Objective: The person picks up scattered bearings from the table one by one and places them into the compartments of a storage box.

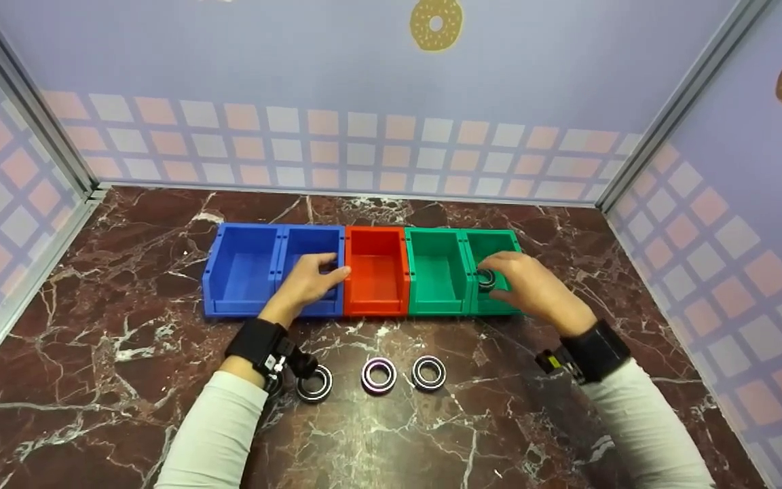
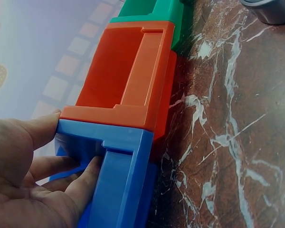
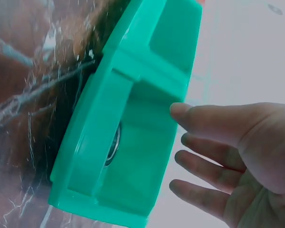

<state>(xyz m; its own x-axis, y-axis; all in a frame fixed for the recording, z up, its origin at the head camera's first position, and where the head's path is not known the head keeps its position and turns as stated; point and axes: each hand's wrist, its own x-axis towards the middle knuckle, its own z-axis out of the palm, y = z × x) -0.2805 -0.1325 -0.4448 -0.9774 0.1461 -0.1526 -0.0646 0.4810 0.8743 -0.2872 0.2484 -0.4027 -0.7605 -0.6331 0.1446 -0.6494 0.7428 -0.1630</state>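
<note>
The left hand (image 1: 311, 277) is at the right blue bin (image 1: 323, 308). Its fingers reach inside the bin; its thumb lies at the rim, next to the red bin (image 1: 375, 272). Thumb and fingers stand apart, and the grip contains no visible object.

The right hand (image 1: 530, 285) is at the right green bin (image 1: 489, 308). Its fingers are extended and separated from the thumb; the grip is released. One bearing (image 3: 115, 148) is inside this bin, apart from the fingers in the right wrist view and partly hidden by the bin's front wall. Whether the thumb touches the bin rim cannot be told.

The five bins form one row: left blue bin (image 1: 241, 309), right blue bin, red bin, left green bin (image 1: 437, 307), right green bin. Adjacent bins sit side by side.

Further bearings lie flat on the table (image 1: 391, 455) in front of the row. The purple bearing (image 1: 367, 377) is below the red bin in the head view. A silver bearing (image 1: 418, 373) is just to its right. A dark bearing (image 1: 326, 387) is to its left, near the left wrist camera (image 1: 305, 365), which partly covers another bearing.

A patterned wall (image 1: 282, 61) stands behind the bins.
</note>
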